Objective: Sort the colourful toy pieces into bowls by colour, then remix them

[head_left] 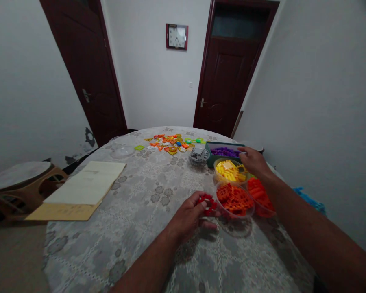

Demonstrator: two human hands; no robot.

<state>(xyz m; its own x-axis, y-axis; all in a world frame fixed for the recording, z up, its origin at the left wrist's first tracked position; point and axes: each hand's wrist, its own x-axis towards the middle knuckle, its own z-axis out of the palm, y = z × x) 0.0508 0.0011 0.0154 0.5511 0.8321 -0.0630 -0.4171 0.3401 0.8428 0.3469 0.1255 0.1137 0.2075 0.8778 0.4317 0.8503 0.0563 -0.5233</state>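
Observation:
Between the thumb and fingers of my left hand [190, 215] is a red toothed plastic piece [208, 204], just left of a clear round tub of orange-red pieces [235, 200]. My right hand [254, 162] reaches to the right end of a dark green box [212, 161] with purple pieces [225, 152] in it. Its fingers are pinched together at the box, and a small pale bit shows at their tips, too small to name. Below that hand stands a clear tub of yellow pieces [230, 171].
Right of the orange-red tub is a container of red pieces [260, 195], partly behind my right forearm. A bowl of grey gears [199, 155] stands left of the box. Mixed coloured pieces [171, 144] lie at the back. An open notebook [88, 183] lies left on the patterned tablecloth [134, 236].

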